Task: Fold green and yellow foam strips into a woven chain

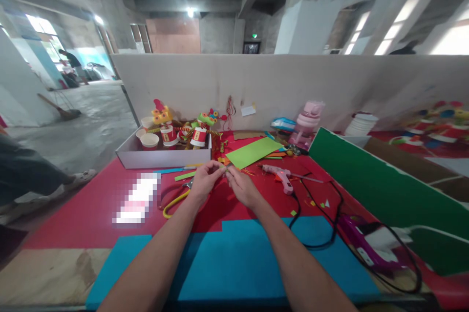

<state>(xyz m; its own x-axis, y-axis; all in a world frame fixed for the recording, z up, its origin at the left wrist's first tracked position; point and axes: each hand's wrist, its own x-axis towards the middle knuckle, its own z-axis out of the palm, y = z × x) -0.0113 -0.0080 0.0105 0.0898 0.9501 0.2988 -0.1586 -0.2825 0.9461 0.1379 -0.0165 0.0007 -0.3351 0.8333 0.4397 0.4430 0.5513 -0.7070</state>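
Here, left hand (205,180) and right hand (242,187) converge, fingers (214,164) curled.

my left hand (205,182) and right hand (242,188) meeting over the red tabletop (88,209), pinching a tiny piece (226,169) I can't make out from here, yellow-handled tool (177,200) by my left wrist, lime-green sheet (252,152) just beyond, pink glue gun (284,179) to my right, paper cups (150,141) in a white box (164,159)

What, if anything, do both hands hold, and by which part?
Left hand and right hand seem to pinch something tiny; its identity and gripped part are unclear.
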